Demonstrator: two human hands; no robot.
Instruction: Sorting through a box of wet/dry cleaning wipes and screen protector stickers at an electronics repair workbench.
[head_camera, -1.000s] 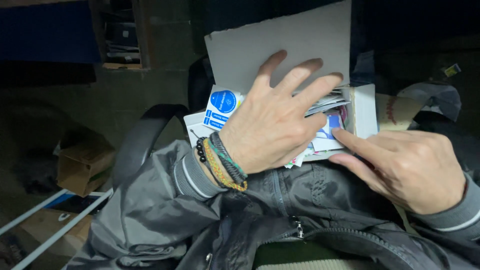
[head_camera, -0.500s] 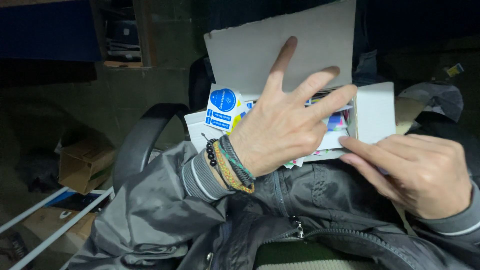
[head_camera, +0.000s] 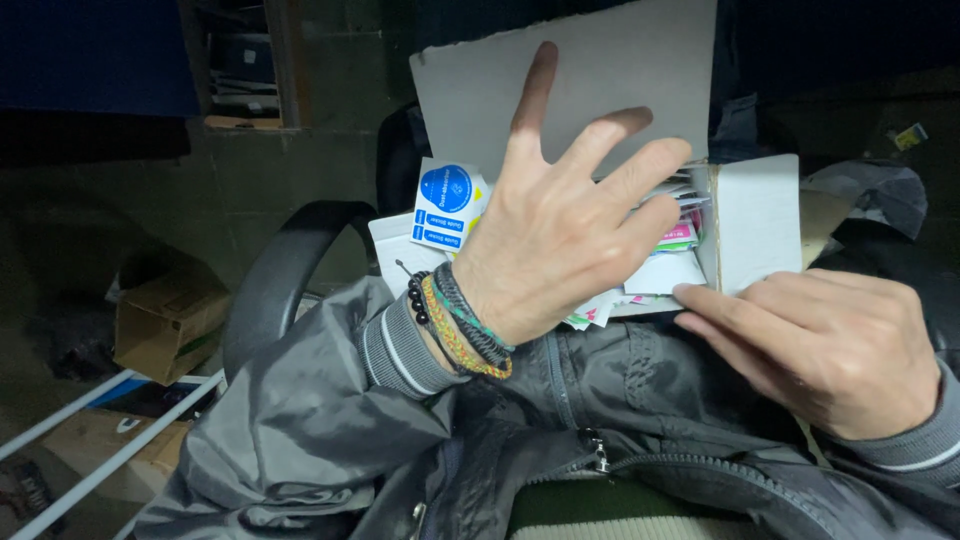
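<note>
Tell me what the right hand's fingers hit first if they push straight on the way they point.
The right hand points left, its fingertips already at the small white box. Pushed on, they would likely meet the loose paper packets spilling from it, then the left hand; depth is unclear.

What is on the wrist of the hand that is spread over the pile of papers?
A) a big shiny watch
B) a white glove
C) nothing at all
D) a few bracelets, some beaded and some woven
D: the left hand, spread over the papers in the white box, has several bracelets at its wrist, dark beads and woven cords, just above the grey jacket cuff.
</note>
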